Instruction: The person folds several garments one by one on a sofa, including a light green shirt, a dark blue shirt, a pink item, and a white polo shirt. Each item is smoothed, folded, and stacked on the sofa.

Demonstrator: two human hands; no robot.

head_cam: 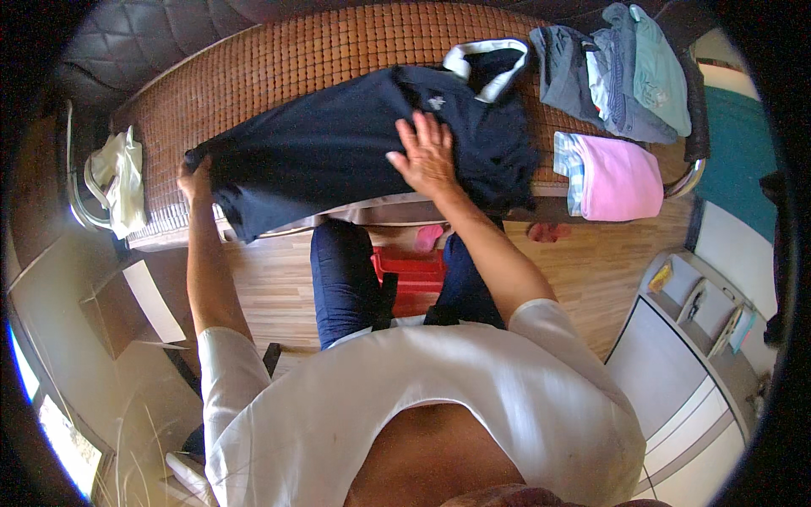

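Note:
A dark navy shirt (317, 146) with a white collar (507, 70) lies stretched lengthwise across a brown beaded seat mat (304, 57), its collar end to the right. A small pale emblem marks its chest. At the left, my left hand (196, 177) grips the hem end of the shirt, with its fingertips partly hidden by the cloth. My right hand (427, 152) rests flat on the upper part of the shirt, below the emblem, fingers spread. The shirt's near edge hangs slightly over the front of the seat.
Folded clothes (614, 82) in grey, blue and pale green lie at the right end, behind a folded pink cloth (621, 180). A cream-coloured bag or cloth (123, 177) is at the left armrest. A red stool (412, 272) shows between my knees; a cabinet (678, 355) stands right.

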